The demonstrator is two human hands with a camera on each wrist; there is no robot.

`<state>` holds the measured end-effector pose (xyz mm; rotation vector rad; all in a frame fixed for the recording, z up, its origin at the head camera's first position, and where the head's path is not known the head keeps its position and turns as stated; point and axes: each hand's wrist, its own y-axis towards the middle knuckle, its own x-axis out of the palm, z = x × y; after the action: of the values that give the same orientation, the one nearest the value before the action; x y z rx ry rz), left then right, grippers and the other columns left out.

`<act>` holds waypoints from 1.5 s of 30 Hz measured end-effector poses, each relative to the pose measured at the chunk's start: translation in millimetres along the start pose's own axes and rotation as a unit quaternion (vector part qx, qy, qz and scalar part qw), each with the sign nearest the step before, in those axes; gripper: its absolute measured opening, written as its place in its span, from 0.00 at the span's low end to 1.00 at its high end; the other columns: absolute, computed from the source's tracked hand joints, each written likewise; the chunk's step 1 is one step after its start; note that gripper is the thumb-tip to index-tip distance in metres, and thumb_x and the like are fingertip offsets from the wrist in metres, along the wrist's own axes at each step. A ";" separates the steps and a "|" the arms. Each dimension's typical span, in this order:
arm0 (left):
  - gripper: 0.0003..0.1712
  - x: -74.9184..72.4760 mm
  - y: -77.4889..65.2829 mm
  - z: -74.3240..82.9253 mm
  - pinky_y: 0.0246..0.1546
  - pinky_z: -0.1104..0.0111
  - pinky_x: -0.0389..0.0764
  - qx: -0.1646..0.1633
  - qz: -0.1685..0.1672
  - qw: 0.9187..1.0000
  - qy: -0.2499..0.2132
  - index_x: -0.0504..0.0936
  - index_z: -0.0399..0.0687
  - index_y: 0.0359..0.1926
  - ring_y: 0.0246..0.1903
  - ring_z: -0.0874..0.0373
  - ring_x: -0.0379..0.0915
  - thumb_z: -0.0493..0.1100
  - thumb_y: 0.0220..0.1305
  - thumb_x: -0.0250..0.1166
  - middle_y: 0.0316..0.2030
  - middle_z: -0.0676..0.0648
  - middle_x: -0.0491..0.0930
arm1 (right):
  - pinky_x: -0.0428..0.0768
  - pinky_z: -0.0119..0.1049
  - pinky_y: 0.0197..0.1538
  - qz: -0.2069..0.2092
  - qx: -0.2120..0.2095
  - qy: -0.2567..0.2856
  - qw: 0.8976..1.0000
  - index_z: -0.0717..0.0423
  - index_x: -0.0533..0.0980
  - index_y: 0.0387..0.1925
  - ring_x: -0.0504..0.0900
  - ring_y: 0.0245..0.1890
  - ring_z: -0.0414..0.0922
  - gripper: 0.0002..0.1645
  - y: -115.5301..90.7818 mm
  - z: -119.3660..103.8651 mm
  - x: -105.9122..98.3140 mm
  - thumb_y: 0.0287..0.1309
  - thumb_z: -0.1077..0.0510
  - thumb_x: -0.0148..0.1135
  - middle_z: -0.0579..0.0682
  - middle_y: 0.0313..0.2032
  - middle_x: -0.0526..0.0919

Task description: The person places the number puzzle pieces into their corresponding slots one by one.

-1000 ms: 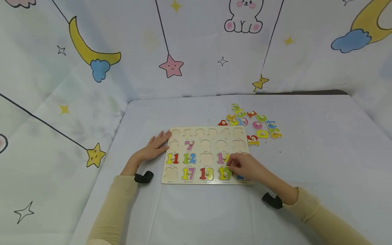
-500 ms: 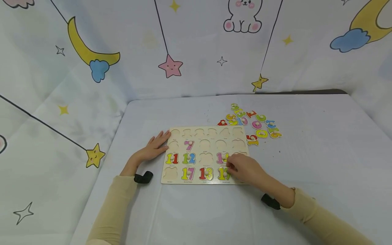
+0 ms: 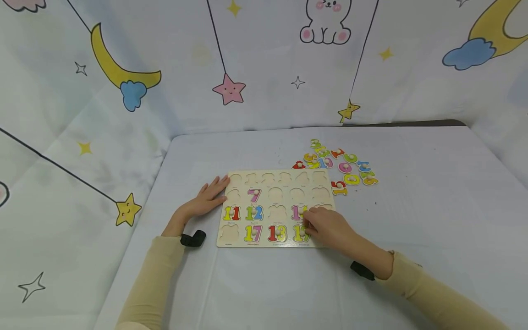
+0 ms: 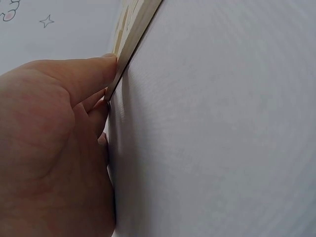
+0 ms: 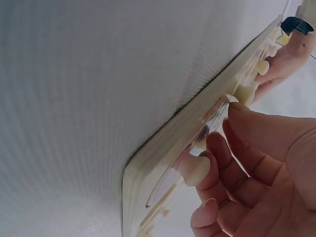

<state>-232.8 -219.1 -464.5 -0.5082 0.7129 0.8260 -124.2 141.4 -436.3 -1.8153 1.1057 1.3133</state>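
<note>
Number board: a pale wooden number board [image 3: 264,201] lies flat on the white worktop [image 3: 264,288], between the two hands.
Numbers set in it: a pink 7 [image 3: 254,195] in the second row; 11 [image 3: 232,213], 12 [image 3: 254,213] and 14 [image 3: 298,212] in the third; 17 [image 3: 253,233], a red-and-yellow number [image 3: 277,233] and 19 [image 3: 299,233] in the bottom row.
Recesses: shaped hollows show along the top row and between the set numbers.
Right hand: the right hand [image 3: 332,228] covers the board's lower right corner, fingers curled, thumb tip at the right edge of the 19. The right wrist view shows it beside a round knob [image 5: 196,170]; whether it pinches a piece I cannot tell.
Left hand: the left hand [image 3: 205,201] has its fingers spread, thumb and fingertips touching the board's left edge.
Loose numbers: a scattered group lies beyond the board's upper right corner, among them a green 3 [image 3: 315,143], a red 1 [image 3: 337,152], a yellow 0 [image 3: 351,179] and, just beside the board, a 15 [image 3: 340,188] turned on its side.
Wrists: beige sleeves [image 3: 154,284], with a black device [image 3: 194,238] at each wrist.
Backdrop: white cloth [image 3: 272,46] printed with moons, stars and a seated animal.
</note>
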 end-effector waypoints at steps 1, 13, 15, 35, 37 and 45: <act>0.36 0.1 0.0 -0.5 0.64 0.54 0.26 0.000 0.000 1.000 0.000 0.43 0.45 0.74 0.70 0.52 0.24 0.47 0.73 0.49 0.72 0.47 0.38 | 0.69 0.31 0.28 0.000 -0.003 -0.001 1.000 0.50 0.74 0.25 0.67 0.25 0.40 0.12 0.2 -0.1 -0.4 0.48 0.59 0.72 0.39 0.22 0.69; 0.36 2.4 -1.9 -0.3 0.64 0.52 0.26 0.004 0.004 1.000 -0.002 0.43 0.43 0.73 0.70 0.49 0.25 0.46 0.72 0.50 0.72 0.44 0.39 | 0.71 0.35 0.27 0.006 0.060 0.093 0.994 0.57 0.78 0.45 0.71 0.25 0.43 0.13 7.0 45.2 -26.2 0.58 0.60 0.64 0.44 0.26 0.75; 0.37 2.1 -2.9 1.5 0.64 0.51 0.26 0.005 0.004 1.000 -0.002 0.44 0.42 0.73 0.69 0.48 0.25 0.45 0.72 0.50 0.72 0.43 0.39 | 0.74 0.37 0.30 0.026 0.077 0.088 0.993 0.59 0.77 0.47 0.73 0.30 0.46 0.15 9.1 63.0 -30.5 0.59 0.60 0.62 0.48 0.31 0.78; 0.36 1.6 -3.3 2.0 0.64 0.51 0.26 0.014 0.006 1.000 0.000 0.44 0.42 0.73 0.69 0.47 0.25 0.46 0.72 0.50 0.72 0.42 0.40 | 0.71 0.51 0.45 0.029 0.026 -0.027 0.999 0.62 0.75 0.54 0.68 0.44 0.58 0.28 29.4 121.6 -31.0 0.52 0.56 0.70 0.62 0.46 0.72; 0.36 1.6 -2.9 1.8 0.63 0.50 0.26 0.015 0.007 1.000 0.000 0.44 0.41 0.73 0.69 0.47 0.25 0.45 0.72 0.50 0.72 0.42 0.40 | 0.71 0.52 0.48 0.027 0.008 -0.028 0.999 0.63 0.75 0.53 0.69 0.46 0.59 0.28 32.1 121.2 -31.0 0.51 0.57 0.70 0.61 0.47 0.73; 0.36 0.7 -2.4 5.2 0.64 0.51 0.26 0.016 0.007 1.000 0.001 0.44 0.42 0.73 0.69 0.47 0.25 0.45 0.72 0.50 0.72 0.42 0.40 | 0.73 0.48 0.44 0.000 0.009 -0.026 1.000 0.66 0.74 0.52 0.71 0.39 0.53 0.27 40.9 114.9 -36.9 0.51 0.60 0.70 0.58 0.39 0.76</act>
<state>-228.6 -216.8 -461.3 -0.4769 0.7318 0.8261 -214.9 231.0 -436.6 -1.7592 1.0865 1.3394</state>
